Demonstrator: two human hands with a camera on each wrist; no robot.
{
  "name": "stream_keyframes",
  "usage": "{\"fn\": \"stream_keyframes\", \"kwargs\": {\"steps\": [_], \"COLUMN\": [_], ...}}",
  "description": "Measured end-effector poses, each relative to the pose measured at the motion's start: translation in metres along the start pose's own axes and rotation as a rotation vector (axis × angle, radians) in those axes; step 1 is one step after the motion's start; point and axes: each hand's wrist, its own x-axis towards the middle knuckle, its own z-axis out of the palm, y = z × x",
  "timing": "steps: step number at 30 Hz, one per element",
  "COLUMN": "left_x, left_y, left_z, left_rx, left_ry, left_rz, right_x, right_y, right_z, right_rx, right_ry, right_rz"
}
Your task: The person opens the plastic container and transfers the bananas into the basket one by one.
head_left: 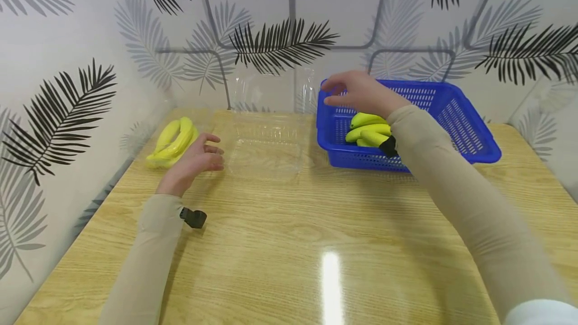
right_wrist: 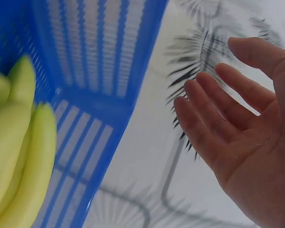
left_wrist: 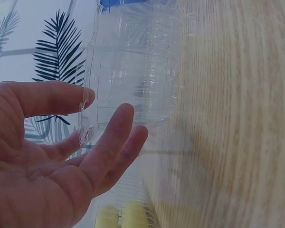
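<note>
A clear plastic clamshell box (head_left: 265, 162) stands in the middle of the table with its lid raised toward the wall. Beside its left edge is my left hand (head_left: 191, 162), fingers apart and loosely bent. In the left wrist view the thumb and fingers lie around the edge of the clear box (left_wrist: 128, 80); whether they touch it I cannot tell. My right hand (head_left: 358, 92) hovers over the left rim of a blue basket (head_left: 462, 114), with nothing in it. Inside the basket lie several bananas (head_left: 368, 127), also seen close in the right wrist view.
At the far left, yellow bananas (head_left: 173, 139) sit in what looks like another clear plastic container. A patterned wall (head_left: 289, 9) with leaf prints stands right behind the boxes. The wooden table (head_left: 271, 245) stretches out in front.
</note>
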Motion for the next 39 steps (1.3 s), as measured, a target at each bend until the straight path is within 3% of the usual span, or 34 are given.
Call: {"fn": "stream_keyframes", "kwargs": {"steps": [9, 15, 23, 28, 32, 39], "left_x": [-0.004, -0.015, -0.029, -0.033, -0.038, -0.047], "left_y": [0.007, 0.021, 0.036, 0.040, 0.044, 0.042], "left_z": [0.000, -0.002, -0.011, -0.017, -0.024, -0.048], "left_rx": [0.082, 0.207, 0.300, 0.326, 0.276, 0.239], "left_ry": [0.028, 0.091, 0.167, 0.208, 0.250, 0.320], "left_rz": [0.012, 0.057, 0.096, 0.111, 0.154, 0.193], "right_x": [0.007, 0.014, 0.021, 0.021, 0.020, 0.017], "right_y": [-0.044, -0.063, -0.086, -0.097, -0.102, -0.116], "right_z": [0.037, 0.058, 0.087, 0.105, 0.117, 0.138], "right_rx": [0.081, 0.145, 0.209, 0.241, 0.272, 0.363], "right_ry": [-0.003, 0.001, -0.004, -0.027, -0.011, 0.023], "right_rz": [-0.049, -0.087, -0.134, -0.152, -0.166, -0.152]}}
